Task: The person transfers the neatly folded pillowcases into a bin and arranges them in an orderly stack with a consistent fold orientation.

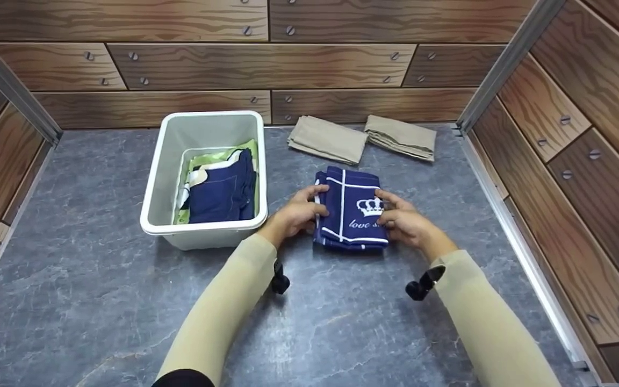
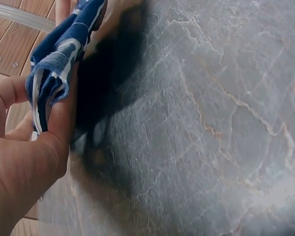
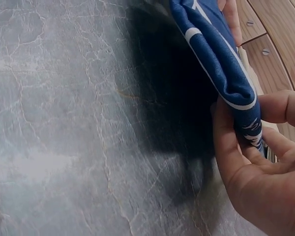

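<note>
1. Leftward of both hands, a white plastic bin (image 1: 153, 177) stands on the grey marbled tabletop (image 1: 100, 301), with dark blue and lime-green cloths (image 1: 221, 188) lying loosely inside it.

2. Between the bin and the folded cloth, the left hand (image 1: 293, 215) grips the left edge of a folded navy cloth with white stripes and a crown print (image 1: 350, 212). In the left wrist view its thumb (image 2: 59, 123) lies along the cloth's underside while the other fingers (image 2: 10, 93) curl over the top, so the stacked layers (image 2: 51, 73) are pinched together, apparently to keep the fold from springing apart.

3. Directly between the two sets of fingers, the navy cloth sits just clear of the tabletop on both wrist views, a shadow beneath it.

4. On the cloth's right edge, the right hand (image 1: 403, 220) mirrors that hold: thumb (image 3: 226, 147) underneath, fingers (image 3: 280, 105) curled over the printed face (image 3: 221, 64), closed round the fold.

5. Beyond the fingertips, toward the wooden back wall (image 1: 266, 64), two folded beige cloths (image 1: 328, 138) (image 1: 402, 137) lie side by side, well apart from either hand.
</note>
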Demonstrator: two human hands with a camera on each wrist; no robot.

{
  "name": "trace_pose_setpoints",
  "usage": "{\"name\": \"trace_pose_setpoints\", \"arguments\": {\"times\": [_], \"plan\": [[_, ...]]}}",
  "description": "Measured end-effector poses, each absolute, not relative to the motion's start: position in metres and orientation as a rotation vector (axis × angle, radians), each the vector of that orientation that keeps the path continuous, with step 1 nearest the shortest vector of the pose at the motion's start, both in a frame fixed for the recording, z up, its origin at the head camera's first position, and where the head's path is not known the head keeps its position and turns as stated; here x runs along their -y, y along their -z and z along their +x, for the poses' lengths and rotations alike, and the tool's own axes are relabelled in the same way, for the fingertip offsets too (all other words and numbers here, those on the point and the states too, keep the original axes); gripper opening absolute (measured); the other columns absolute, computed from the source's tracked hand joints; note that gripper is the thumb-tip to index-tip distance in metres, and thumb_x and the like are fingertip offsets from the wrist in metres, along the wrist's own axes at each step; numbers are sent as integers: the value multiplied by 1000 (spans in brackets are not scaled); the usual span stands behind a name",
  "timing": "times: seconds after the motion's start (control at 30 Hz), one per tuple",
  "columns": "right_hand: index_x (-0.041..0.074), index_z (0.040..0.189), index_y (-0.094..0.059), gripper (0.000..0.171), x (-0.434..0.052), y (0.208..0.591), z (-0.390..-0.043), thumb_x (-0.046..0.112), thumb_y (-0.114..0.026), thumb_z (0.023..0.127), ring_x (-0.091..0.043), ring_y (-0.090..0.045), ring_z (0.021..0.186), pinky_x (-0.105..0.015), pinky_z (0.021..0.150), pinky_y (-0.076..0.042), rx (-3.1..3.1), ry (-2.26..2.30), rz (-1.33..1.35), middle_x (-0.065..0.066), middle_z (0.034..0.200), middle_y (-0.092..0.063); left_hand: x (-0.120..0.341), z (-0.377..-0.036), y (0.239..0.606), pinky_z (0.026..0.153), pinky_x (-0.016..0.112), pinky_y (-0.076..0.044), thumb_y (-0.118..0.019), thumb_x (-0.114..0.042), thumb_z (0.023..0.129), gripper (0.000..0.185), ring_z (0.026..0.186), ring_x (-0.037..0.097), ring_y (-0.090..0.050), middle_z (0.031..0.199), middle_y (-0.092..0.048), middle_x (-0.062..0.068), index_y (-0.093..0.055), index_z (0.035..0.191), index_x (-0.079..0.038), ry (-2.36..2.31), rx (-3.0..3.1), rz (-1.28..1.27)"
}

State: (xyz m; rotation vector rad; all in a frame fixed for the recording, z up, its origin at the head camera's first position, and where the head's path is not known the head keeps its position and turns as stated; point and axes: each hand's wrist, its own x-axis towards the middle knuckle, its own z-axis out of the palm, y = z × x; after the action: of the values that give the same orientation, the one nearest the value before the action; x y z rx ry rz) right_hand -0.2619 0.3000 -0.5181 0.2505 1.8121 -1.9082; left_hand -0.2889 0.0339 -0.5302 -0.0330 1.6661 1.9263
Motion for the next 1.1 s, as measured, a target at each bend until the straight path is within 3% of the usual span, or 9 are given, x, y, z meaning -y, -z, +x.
{"name": "trace_pose_setpoints", "arguments": {"times": [0.37, 0.7, 0.93, 1.1], "plan": [[17, 160, -19, 95, -306, 518, -257, -22, -48, 79, -20, -57, 109, -39, 89, -58, -1804, 1943, 199, -15, 153, -30, -31, -286, 531, 72, 38, -62, -55, 19, 78, 79, 89, 27, -68, 131, -54, 18, -45, 148, -16, -2063, -1562, 53], [20, 160, -22, 96, -314, 507, -253, -22, -51, 79, -21, -59, 107, -36, 86, -58, -1832, 1949, 169, -13, 156, -27, -34, -281, 523, 82, 48, -60, -53, 21, 77, 81, 96, 30, -68, 132, -55, 21, -43, 150, -14, -2128, -1501, 80], [20, 160, -23, 99, -319, 499, -249, -25, -50, 75, -22, -59, 109, -37, 88, -58, -1777, 2004, 113, -10, 152, -30, -37, -277, 510, 78, 46, -61, -53, 20, 74, 85, 93, 28, -68, 128, -57, 20, -45, 150, -19, -2054, -1567, 120], [17, 160, -23, 103, -319, 495, -248, -29, -48, 72, -22, -61, 106, -30, 79, -60, -1752, 2039, 42, -10, 150, -31, -36, -277, 506, 74, 40, -62, -52, 21, 73, 85, 92, 25, -67, 126, -57, 17, -46, 149, -17, -2008, -1600, 156]]}}
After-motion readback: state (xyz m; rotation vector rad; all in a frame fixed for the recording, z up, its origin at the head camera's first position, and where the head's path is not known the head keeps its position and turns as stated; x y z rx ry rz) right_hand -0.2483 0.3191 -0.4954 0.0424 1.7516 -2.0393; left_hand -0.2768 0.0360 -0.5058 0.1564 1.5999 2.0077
